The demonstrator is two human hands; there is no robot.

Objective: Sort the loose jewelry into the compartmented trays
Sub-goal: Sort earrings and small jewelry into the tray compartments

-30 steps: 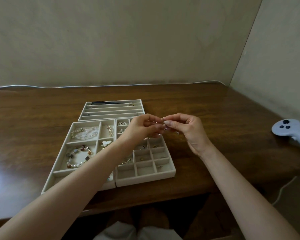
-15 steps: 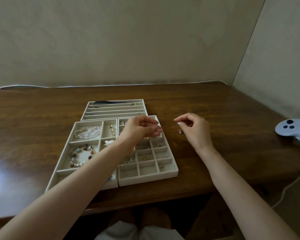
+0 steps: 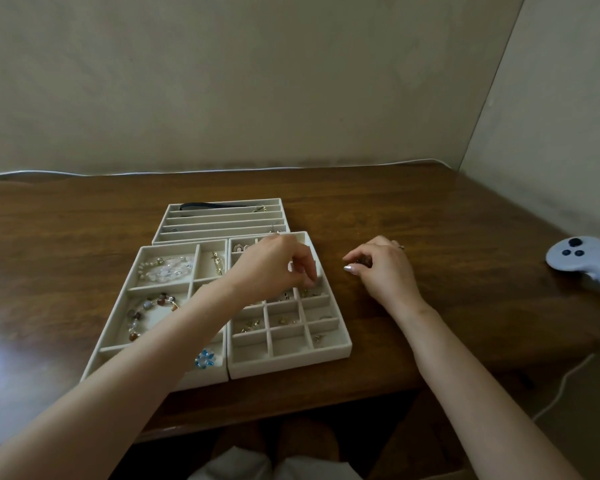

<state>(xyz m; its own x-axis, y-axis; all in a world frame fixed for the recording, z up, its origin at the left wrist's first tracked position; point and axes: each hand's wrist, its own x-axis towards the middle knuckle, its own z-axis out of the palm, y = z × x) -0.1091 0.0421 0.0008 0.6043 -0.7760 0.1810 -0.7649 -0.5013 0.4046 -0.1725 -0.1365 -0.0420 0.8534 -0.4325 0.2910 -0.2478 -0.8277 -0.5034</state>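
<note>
Hands had parted since a second earlier: the left hand [image 3: 274, 265] lowered pinched fingers into the small-cell tray [image 3: 291, 365], right column, while the right hand [image 3: 385, 268] curled over loose jewelry [image 3: 361, 261] on the bench [image 3: 430, 220] beside it. Whether either grip held a piece was too small to tell.

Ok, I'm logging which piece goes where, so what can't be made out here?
Head view:
- Left hand: curled fingers hide whether it holds anything over the grid tray.
- Right hand: its fingers partly cover a small dark item on the table; unidentifiable.
- Bracelet tray: left forearm hides its middle compartments.
- White controller: cut off by the right edge.
</note>
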